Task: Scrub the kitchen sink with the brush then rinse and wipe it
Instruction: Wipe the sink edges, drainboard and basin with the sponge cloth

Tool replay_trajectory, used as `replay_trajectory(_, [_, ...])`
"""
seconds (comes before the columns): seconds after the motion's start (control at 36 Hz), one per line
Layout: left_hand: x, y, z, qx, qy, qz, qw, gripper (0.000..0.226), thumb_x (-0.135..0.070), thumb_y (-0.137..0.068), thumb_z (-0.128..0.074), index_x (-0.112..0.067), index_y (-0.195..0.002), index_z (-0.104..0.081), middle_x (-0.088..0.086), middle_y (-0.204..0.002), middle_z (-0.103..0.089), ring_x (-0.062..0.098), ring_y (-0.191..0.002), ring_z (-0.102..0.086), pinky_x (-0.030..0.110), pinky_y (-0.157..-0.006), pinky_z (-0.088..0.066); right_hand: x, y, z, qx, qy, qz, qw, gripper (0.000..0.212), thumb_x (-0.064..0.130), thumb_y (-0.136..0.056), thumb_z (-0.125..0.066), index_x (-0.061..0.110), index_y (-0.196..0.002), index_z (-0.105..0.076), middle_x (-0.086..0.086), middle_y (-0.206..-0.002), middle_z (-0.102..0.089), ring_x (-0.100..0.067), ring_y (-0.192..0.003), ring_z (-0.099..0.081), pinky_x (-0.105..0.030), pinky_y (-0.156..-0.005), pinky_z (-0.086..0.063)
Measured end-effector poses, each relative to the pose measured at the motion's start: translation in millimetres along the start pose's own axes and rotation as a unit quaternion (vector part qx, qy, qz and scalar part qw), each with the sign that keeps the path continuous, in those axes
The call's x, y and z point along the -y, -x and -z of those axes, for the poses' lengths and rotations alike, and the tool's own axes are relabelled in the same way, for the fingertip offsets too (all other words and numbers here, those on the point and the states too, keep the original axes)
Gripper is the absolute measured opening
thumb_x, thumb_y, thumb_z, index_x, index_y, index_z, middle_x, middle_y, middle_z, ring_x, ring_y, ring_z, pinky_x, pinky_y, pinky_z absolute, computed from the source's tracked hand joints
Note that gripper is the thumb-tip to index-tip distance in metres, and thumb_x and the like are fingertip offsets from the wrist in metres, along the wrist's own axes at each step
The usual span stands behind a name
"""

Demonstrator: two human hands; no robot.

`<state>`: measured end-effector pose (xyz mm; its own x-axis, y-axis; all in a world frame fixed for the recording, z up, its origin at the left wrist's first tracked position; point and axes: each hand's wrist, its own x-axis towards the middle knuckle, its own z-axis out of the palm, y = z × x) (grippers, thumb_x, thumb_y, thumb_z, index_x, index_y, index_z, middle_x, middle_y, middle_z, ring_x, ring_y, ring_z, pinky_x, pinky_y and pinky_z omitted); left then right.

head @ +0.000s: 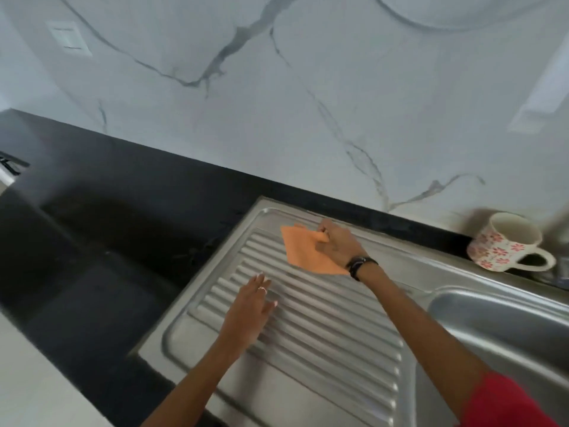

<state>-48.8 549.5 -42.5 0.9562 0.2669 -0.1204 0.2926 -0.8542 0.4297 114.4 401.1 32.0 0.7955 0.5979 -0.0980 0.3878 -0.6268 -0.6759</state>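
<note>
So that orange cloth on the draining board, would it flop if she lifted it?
Probably. The orange cloth looks thin and lies flat over the ridges, so it should drape limply. It seems light, and the right hand already bunches one edge easily.

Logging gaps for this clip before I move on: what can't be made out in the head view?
- Sink basin: cut off by the right edge; drain unseen.
- Tap: only a blurred stub beside the floral mug at the right edge.
- Brush: not in view.
- Orange cloth: partly covered by the right hand.
- Left hand: whether it touches the drainboard is unclear.
- Wetness: motion blur hides it.
</note>
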Motion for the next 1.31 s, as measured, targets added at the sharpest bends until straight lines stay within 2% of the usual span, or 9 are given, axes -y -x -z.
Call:
replay_trajectory(0.17, [40.0,-30.8,20.3,0.006,-0.003,-0.002,1.000,0.055,-0.034,-0.100,-0.036,-0.016,-0.149,-0.019,0.001,-0.157,-0.009,0.014,-0.145,0.001,0.029,-0.117,-0.001,49.9,-80.2,-26.9,-0.088,0.226,0.057,0.968,0.026,0.011,-0.090,-0.042,0.011,-0.116,-0.041,-0.014,-0.094,-0.063,-0.034,-0.083,-0.061,-0.036,-0.064,-0.042])
replay_trajectory(0.25, [55.0,-46.7,28.1,0.003,-0.024,-0.006,1.000,0.057,-0.037,-0.099,-0.037,-0.017,-0.148,-0.018,0.002,-0.158,-0.008,0.014,-0.145,0.002,0.031,-0.118,-0.001,63.9,-101.6,-56.9,-0.065,0.339,0.086,0.935,0.039,0.011,-0.095,-0.035,0.011,-0.134,-0.032,-0.012,-0.107,-0.064,-0.033,-0.096,-0.062,-0.038,-0.070,-0.045])
replay_trajectory(0.36, [67.6,-58.4,33.8,0.013,-0.031,-0.009,0.999,0.061,-0.039,-0.098,-0.038,-0.017,-0.149,-0.014,0.001,-0.158,-0.004,0.014,-0.145,0.005,0.031,-0.118,0.000,46.6,-123.0,-99.5,0.069,0.261,0.045,0.962,0.054,0.017,-0.093,-0.045,0.014,-0.142,-0.021,-0.015,-0.136,-0.043,-0.035,-0.118,-0.049,-0.041,-0.089,-0.043])
replay_trajectory(0.47, [79.3,-63.7,33.9,0.023,-0.049,-0.013,0.998,0.062,-0.041,-0.097,-0.038,-0.017,-0.149,-0.012,0.001,-0.158,-0.001,0.014,-0.145,0.006,0.031,-0.116,0.003,23.8,-137.8,-124.9,0.075,0.209,0.058,0.973,0.063,0.027,-0.094,-0.046,0.012,-0.146,-0.014,-0.012,-0.150,-0.023,-0.032,-0.133,-0.032,-0.042,-0.108,-0.031])
replay_trajectory(0.56, [87.0,-72.0,33.3,0.029,-0.071,-0.022,0.997,0.062,-0.041,-0.097,-0.036,-0.016,-0.149,-0.013,0.002,-0.158,0.000,0.015,-0.145,0.006,0.031,-0.114,0.005,9.0,-149.3,-136.0,0.054,0.309,0.099,0.944,0.053,0.031,-0.098,-0.036,0.015,-0.146,-0.021,-0.007,-0.152,-0.022,-0.028,-0.138,-0.025,-0.040,-0.113,-0.026])
replay_trajectory(0.75, [89.6,-93.9,29.7,0.053,-0.108,-0.021,0.993,0.065,-0.043,-0.099,-0.031,-0.013,-0.150,-0.003,0.006,-0.158,0.007,0.018,-0.145,0.009,0.034,-0.115,0.006,16.0,-171.8,-140.4,-0.091,0.158,0.003,0.983,0.045,0.024,-0.100,-0.035,0.013,-0.143,-0.030,-0.019,-0.132,-0.048,-0.036,-0.115,-0.050,-0.042,-0.088,-0.045])
replay_trajectory(0.89, [88.6,-114.8,26.3,0.048,-0.126,-0.025,0.991,0.068,-0.044,-0.098,-0.031,-0.012,-0.149,0.000,0.007,-0.158,0.006,0.019,-0.145,0.010,0.036,-0.115,0.005,23.2,-183.5,-141.7,-0.039,0.293,0.030,0.955,0.051,0.038,-0.099,-0.029,0.023,-0.146,-0.018,-0.001,-0.154,-0.018,-0.035,-0.131,-0.027,-0.052,-0.098,-0.034])
replay_trajectory(1.06, [85.2,-130.0,20.9,0.032,-0.127,-0.027,0.991,0.077,-0.053,-0.095,-0.030,-0.011,-0.149,0.007,0.008,-0.157,0.012,0.019,-0.144,0.014,0.034,-0.114,0.008,20.6,-193.8,-137.3,-0.013,0.375,0.047,0.926,0.055,0.040,-0.100,-0.025,0.020,-0.148,-0.010,0.000,-0.155,-0.013,-0.033,-0.133,-0.028,-0.049,-0.100,-0.035])
replay_trajectory(1.31, [74.3,-129.5,9.6,0.045,-0.129,-0.011,0.991,0.097,-0.071,-0.084,-0.030,-0.015,-0.144,0.023,0.008,-0.152,0.028,0.020,-0.139,0.027,0.034,-0.106,0.022,18.0,-184.2,-143.5,-0.022,0.366,0.020,0.930,0.054,0.037,-0.101,-0.022,0.016,-0.149,-0.009,0.000,-0.156,-0.012,-0.031,-0.134,-0.026,-0.044,-0.099,-0.033])
